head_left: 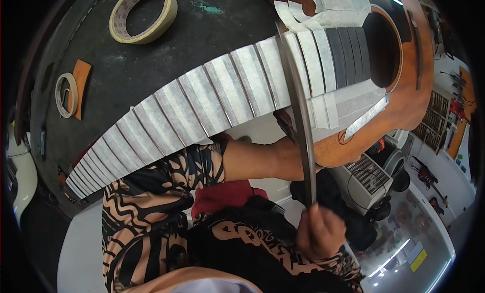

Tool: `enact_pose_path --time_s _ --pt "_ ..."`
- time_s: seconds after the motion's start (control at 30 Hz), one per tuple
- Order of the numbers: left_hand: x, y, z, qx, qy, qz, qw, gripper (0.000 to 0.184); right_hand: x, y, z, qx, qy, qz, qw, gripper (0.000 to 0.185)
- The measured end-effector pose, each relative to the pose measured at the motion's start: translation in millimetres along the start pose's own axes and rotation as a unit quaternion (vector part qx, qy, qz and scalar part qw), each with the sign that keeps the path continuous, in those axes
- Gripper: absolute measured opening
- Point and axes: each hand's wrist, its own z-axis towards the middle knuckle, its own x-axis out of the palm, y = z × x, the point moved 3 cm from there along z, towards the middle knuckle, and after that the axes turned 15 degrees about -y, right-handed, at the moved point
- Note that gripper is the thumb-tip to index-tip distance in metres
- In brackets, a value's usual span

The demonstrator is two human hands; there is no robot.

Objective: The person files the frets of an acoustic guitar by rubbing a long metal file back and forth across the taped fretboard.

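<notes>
Beside smudged bench (131,70) and glass case (391,247), the right grip (321,232) clamps a bar (303,131) across the guitar (408,107), the left grip (319,167) unclear.

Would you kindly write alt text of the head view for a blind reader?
A person's right hand holds a long file-like tool over the taped fretboard of an acoustic guitar. The left forearm shows below the fretboard. Two tape rolls lie on the worktop.

Guitar body (404,108) orange-brown; fretboard tape (182,113) silvery white; long bar (301,106) dark grey; sleeve (192,166) black-and-tan swirls; bench (202,35) charcoal, green-flecked.
</notes>
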Motion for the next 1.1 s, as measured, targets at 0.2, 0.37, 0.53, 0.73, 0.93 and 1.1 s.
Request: enact_pose_path --time_s 0.2,0.37,0.53,0.73,0.93,1.1 --pt "5 5 8 0.030 -0.020 0.017 0.999 0.033 42 23 122 0.003 0.013 -0.002 1.000 0.049" --pt "13 7 3 0.034 -0.007 0.032 0.999 0.037 28 14 84 0.024 0.030 0.010 0.999 0.050" --pt "21 10 -6 0.042 0.013 0.051 0.998 0.041 -5 3 -14 0.015 0.001 -0.010 1.000 0.051" --pt "18 7 -4 0.081 -0.050 0.067 0.993 0.048 -15 -11 -39 0.014 0.010 -0.044 0.999 0.052" --pt "-24 -7 13 0.108 -0.040 0.050 0.992 0.053 18 8 57 0.046 0.060 -0.013 0.997 0.048" --pt "-21 -6 8 0.126 -0.072 0.024 0.989 0.055 31 15 97 0.056 0.085 -0.018 0.995 0.047"
